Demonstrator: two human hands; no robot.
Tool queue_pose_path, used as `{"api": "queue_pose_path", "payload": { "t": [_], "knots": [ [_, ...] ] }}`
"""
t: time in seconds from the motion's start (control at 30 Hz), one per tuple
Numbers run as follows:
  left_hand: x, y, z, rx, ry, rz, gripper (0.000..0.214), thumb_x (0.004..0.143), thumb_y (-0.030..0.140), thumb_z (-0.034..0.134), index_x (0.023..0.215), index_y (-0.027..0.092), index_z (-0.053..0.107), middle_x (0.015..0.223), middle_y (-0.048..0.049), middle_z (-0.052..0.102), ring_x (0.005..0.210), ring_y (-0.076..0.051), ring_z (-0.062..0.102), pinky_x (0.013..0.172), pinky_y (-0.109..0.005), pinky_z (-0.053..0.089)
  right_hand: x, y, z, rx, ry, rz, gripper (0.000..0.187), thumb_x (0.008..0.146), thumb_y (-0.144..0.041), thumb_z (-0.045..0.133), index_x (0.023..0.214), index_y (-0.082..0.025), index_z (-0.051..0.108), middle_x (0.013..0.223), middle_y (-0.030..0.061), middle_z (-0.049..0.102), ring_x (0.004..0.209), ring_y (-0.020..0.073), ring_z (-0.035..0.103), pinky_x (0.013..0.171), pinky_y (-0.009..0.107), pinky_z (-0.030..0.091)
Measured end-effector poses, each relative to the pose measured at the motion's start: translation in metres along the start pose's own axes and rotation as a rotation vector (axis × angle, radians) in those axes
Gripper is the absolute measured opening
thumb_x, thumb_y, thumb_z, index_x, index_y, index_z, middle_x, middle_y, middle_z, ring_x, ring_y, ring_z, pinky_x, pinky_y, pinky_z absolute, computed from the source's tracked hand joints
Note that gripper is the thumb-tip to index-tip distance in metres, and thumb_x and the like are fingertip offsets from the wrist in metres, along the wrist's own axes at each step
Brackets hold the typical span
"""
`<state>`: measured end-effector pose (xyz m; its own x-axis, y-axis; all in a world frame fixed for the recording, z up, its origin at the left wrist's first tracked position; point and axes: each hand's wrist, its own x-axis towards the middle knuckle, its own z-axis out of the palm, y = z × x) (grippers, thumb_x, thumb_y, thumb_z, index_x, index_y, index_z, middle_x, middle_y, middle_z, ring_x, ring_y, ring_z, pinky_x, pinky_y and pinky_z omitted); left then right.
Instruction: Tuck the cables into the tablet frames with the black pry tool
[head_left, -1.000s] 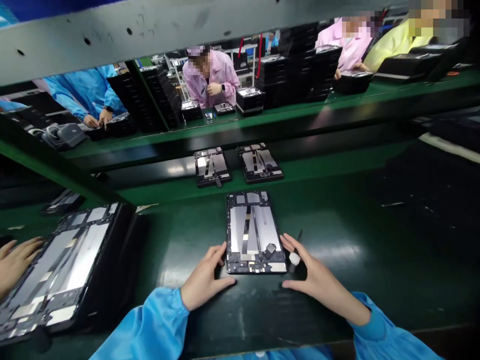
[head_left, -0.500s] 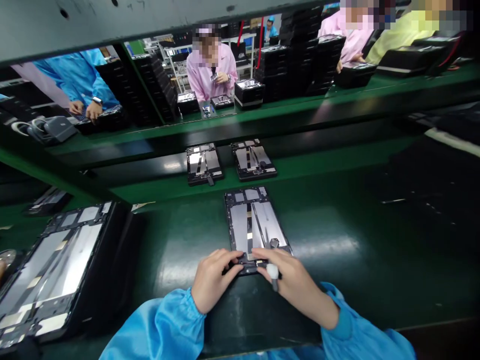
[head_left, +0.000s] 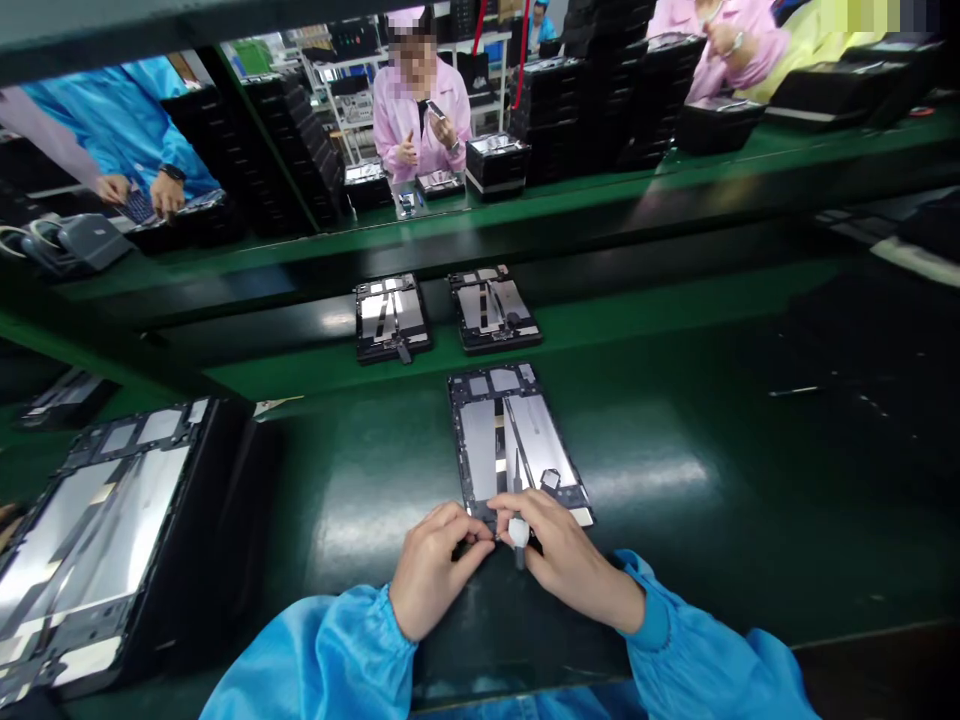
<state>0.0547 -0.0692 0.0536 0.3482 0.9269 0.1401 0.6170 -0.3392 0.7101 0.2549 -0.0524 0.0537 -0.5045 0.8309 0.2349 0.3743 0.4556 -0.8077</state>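
Observation:
A tablet housing lies on the green bench before me, its silver back plate and thin flex strips showing. My left hand is at its lower edge, thumb and forefinger pinched together; whatever is between them is too small to make out. Close beside it, my right hand grips a slim dark pointed tool with a white wrap, its tip toward the housing. The right thumb and forefinger almost meet the left fingertips. A small dark-rimmed piece rests on the housing, right of the tool.
Two similar tablet housings, one left and one right, lie farther back. At left stands a tall black stack with a tablet housing on top. Beyond a green ledge, co-workers sit among black tray stacks.
My right hand has shifted left with the tool, closer to my left hand. The left fingertips have closed into a pinch. The view has shifted slightly.

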Motion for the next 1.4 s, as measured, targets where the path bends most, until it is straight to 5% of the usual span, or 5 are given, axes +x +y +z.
{"api": "queue_pose_path", "payload": {
  "t": [0.43,0.8,0.93,1.07,1.4],
  "knots": [
    [-0.016,-0.015,-0.017,0.582,-0.021,0.498,0.033,0.104,0.018,0.034,0.126,0.02,0.058,0.113,-0.0069,0.066,0.095,-0.019,0.056,0.079,-0.031,0.05,-0.004,0.006,0.002,-0.071,-0.037,-0.025,0.064,0.074,0.01,0.046,0.128,-0.024,0.048,0.093,0.0045,0.065,0.087,0.024,0.059,0.078,0.038,0.053],
    [-0.017,-0.018,-0.013,0.64,-0.094,0.484,0.04,0.103,0.016,0.03,0.136,0.023,0.051,0.116,-0.0086,0.063,0.097,-0.019,0.057,0.078,-0.032,0.051,-0.009,0.006,-0.012,0.095,0.055,0.034,0.025,0.096,-0.023,0.054,0.118,-0.025,0.065,0.086,0.0044,0.074,0.079,0.0218,0.069,0.076,0.038,0.057],
    [-0.02,-0.014,-0.008,0.617,-0.096,0.414,0.038,0.102,0.014,0.031,0.134,0.02,0.051,0.118,-0.0104,0.06,0.097,-0.02,0.058,0.079,-0.033,0.051,-0.027,0.005,-0.023,0.305,0.106,0.176,0.037,0.101,-0.037,0.044,0.131,-0.026,0.062,0.07,0.0007,0.067,0.054,0.0143,0.063,0.059,0.031,0.059],
    [-0.02,-0.011,-0.006,0.596,-0.087,0.406,0.036,0.101,0.013,0.034,0.132,0.018,0.051,0.116,-0.0115,0.059,0.096,-0.021,0.059,0.077,-0.034,0.051,-0.033,0.004,-0.018,0.389,0.098,0.306,0.035,0.098,-0.036,0.049,0.127,-0.023,0.063,0.088,0.0054,0.071,0.057,0.0135,0.065,0.05,0.027,0.06],
    [-0.021,-0.013,-0.004,0.582,-0.049,0.407,0.036,0.102,0.014,0.035,0.133,0.02,0.051,0.116,-0.0109,0.059,0.096,-0.02,0.058,0.077,-0.033,0.051,-0.029,0.002,-0.016,0.295,0.074,0.32,0.019,0.093,-0.029,0.057,0.1,-0.02,0.072,0.07,0.0015,0.071,0.052,0.0131,0.065,0.05,0.024,0.056]
  ]
}}
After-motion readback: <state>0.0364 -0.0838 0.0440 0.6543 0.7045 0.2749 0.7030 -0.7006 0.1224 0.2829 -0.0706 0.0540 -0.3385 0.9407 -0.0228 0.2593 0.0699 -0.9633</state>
